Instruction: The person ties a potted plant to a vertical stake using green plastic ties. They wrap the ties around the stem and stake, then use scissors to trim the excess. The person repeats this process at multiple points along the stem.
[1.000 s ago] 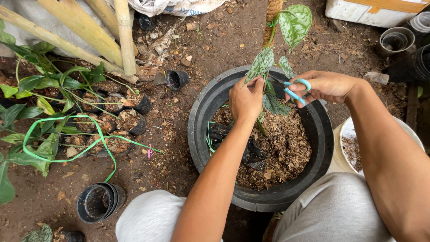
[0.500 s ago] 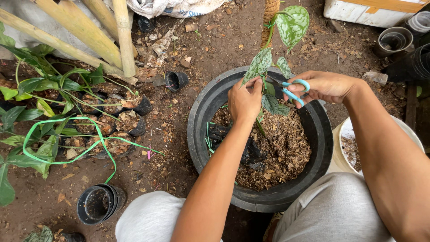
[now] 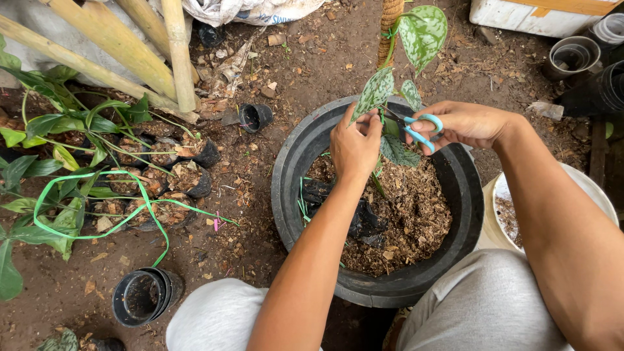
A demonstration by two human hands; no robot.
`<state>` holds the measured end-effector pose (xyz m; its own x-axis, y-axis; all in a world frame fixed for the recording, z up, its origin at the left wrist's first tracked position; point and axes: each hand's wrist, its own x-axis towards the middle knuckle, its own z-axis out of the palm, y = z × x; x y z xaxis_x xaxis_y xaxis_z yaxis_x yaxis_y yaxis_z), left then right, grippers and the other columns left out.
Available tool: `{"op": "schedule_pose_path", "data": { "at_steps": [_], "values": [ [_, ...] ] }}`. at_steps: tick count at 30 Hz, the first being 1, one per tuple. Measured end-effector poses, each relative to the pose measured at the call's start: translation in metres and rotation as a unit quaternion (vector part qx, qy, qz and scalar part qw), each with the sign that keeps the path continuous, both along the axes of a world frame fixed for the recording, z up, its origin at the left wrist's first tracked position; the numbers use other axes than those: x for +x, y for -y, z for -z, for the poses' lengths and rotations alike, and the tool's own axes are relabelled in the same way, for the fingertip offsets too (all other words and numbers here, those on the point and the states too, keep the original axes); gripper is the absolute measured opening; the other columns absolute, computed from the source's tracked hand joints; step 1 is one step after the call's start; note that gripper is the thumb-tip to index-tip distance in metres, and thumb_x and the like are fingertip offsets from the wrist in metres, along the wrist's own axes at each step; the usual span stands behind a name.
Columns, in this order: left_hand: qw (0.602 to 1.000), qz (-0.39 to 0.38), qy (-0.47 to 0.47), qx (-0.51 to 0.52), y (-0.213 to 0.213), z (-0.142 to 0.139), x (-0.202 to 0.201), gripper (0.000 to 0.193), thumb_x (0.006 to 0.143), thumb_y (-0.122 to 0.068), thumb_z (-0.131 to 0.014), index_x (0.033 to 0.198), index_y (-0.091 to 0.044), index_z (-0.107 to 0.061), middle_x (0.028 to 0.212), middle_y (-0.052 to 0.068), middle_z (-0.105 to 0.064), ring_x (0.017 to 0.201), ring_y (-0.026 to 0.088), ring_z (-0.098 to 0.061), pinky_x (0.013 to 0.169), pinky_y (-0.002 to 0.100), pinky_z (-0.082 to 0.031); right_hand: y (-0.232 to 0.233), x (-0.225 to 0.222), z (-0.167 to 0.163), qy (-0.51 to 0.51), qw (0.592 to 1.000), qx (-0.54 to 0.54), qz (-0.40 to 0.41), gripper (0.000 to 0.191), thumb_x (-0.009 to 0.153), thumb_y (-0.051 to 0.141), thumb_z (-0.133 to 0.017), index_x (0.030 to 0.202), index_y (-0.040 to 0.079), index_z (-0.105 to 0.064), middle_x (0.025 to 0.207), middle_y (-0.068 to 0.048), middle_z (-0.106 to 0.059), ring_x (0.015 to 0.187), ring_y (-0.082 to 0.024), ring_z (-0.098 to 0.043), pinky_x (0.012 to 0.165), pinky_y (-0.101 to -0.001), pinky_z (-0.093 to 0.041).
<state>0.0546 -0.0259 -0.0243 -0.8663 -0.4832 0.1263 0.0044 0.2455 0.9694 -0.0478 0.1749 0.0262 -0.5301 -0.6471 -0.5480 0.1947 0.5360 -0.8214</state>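
Little had shifted since the earlier frames: both hands kept their places above the tub, with only a slight closing-in on the stem. The left hand (image 3: 354, 144) pinched the thin green stem of the silver-speckled, heart-leaved vine cutting (image 3: 379, 91), fingers closed on it just below a leaf. The right hand (image 3: 465, 123) gripped small blue-handled scissors (image 3: 416, 129), blades pointed at the stem beside the left fingertips. The cutting stood above the far rim of the wide black plastic tub (image 3: 300, 153) of brown coir mix (image 3: 416, 208). The cutting looked light, soft and easily bruised; it was best held at the stem, not the leaves. A coir-wrapped pole (image 3: 389, 26) stood close behind, narrowing room there; open space lay over the tub's centre. Small black nursery pots (image 3: 255, 117) stayed well apart on bare soil.
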Motion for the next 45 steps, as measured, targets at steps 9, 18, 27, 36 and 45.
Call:
{"op": "schedule_pose_path", "data": {
  "at_steps": [9, 18, 27, 36, 45],
  "values": [
    [1.000, 0.011, -0.026, 0.009, 0.000, -0.009, 0.008, 0.022, 0.083, -0.026, -0.073, 0.092, -0.007, -0.077, 0.083, 0.005, -0.076, 0.071, 0.014, -0.073, 0.066, 0.032, -0.058, 0.004, 0.002, 0.002, -0.005, 1.000, 0.005, 0.007, 0.047, 0.086, 0.049, -0.071, 0.105, 0.005, -0.074, 0.091, -0.003, -0.069, 0.077, -0.015, -0.066, 0.084, -0.0389, -0.058],
    [1.000, 0.011, 0.013, 0.021, -0.001, 0.002, 0.001, 0.022, 0.087, -0.025, -0.072, 0.097, -0.007, -0.080, 0.081, 0.005, -0.079, 0.071, 0.015, -0.076, 0.069, 0.030, -0.058, 0.008, 0.003, 0.001, -0.013, 1.000, 0.010, 0.004, 0.048, 0.085, 0.049, -0.071, 0.104, 0.006, -0.074, 0.089, -0.003, -0.069, 0.078, -0.016, -0.067, 0.085, -0.0387, -0.057],
    [0.993, -0.036, 0.086, 0.066, 0.003, 0.010, -0.004, 0.023, 0.078, -0.030, -0.070, 0.087, -0.010, -0.075, 0.082, 0.004, -0.080, 0.072, 0.019, -0.078, 0.069, 0.034, -0.059, 0.016, 0.002, 0.002, -0.031, 0.999, 0.031, -0.011, 0.046, 0.087, 0.047, -0.070, 0.106, 0.006, -0.076, 0.087, -0.002, -0.068, 0.081, -0.013, -0.066, 0.085, -0.0368, -0.057],
    [0.997, -0.066, -0.035, -0.033, 0.001, -0.002, 0.006, 0.042, 0.077, -0.029, -0.076, 0.114, -0.011, -0.067, 0.089, 0.005, -0.071, 0.066, 0.022, -0.072, 0.059, 0.039, -0.056, 0.016, -0.002, 0.008, -0.051, 0.998, 0.031, -0.006, 0.041, 0.089, 0.043, -0.069, 0.108, 0.007, -0.076, 0.096, -0.002, -0.069, 0.086, -0.014, -0.067, 0.088, -0.0354, -0.056],
    [0.991, -0.053, -0.012, -0.123, -0.001, 0.001, 0.001, 0.022, 0.089, -0.030, -0.076, 0.105, -0.014, -0.080, 0.086, 0.008, -0.078, 0.074, 0.024, -0.075, 0.065, 0.039, -0.057, 0.013, -0.005, 0.012, -0.041, 0.999, 0.014, -0.002, 0.043, 0.089, 0.042, -0.068, 0.111, 0.005, -0.075, 0.099, -0.003, -0.070, 0.086, -0.015, -0.067, 0.089, -0.0367, -0.056]
  ]
}}
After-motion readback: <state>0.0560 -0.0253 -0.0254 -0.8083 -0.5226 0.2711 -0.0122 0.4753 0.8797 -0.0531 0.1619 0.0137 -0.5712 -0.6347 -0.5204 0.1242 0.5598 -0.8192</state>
